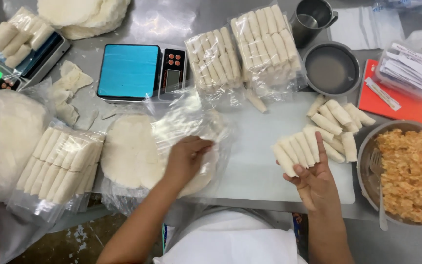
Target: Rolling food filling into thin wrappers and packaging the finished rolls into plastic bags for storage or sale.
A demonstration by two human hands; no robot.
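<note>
Bagging step, as judged: right hand [313, 183] grasps a row of white rolls [296, 151] above the white cutting board [250, 161], left hand [186, 159] lies released on the clear bag [191, 127] over round wrappers [130, 151]; next move requires an opened bag mouth.

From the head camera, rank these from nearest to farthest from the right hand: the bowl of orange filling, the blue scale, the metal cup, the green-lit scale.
Measured from the right hand:
1. Bowl of orange filling, just to its right.
2. Metal cup, straight ahead at the table's far edge.
3. Blue scale, far side, left of centre; not much farther than the cup.
4. Green-lit scale, far left corner.
</note>
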